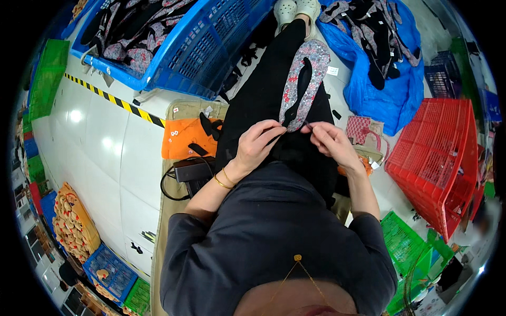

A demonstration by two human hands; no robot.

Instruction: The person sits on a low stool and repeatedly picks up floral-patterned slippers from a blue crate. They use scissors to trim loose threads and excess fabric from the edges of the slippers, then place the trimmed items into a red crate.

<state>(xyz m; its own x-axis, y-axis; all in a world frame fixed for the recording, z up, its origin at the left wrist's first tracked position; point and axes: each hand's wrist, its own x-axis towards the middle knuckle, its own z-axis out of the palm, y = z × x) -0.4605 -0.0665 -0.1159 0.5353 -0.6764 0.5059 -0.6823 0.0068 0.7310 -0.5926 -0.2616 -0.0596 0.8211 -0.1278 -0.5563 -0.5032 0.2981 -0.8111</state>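
Note:
A long, rounded fabric piece (318, 59), grey with a red speckled pattern, lies along my black-trousered legs. Down its middle runs a black strip or opening (304, 84). At its near end, the fingertips of my left hand (258, 145) are pinched on the fabric. Just to the right, my right hand (332, 142) is closed, thumb against forefinger, by the same end. Something thin and dark shows at those right fingertips, too small to name.
A blue crate (195, 52) heaped with similar pieces stands far left. More pieces lie on a blue plastic sheet (379, 108) far right. A red crate (429, 152) stands at right. Orange cloth (182, 138) with black scraps and a dark box (194, 171) lie beside my left arm.

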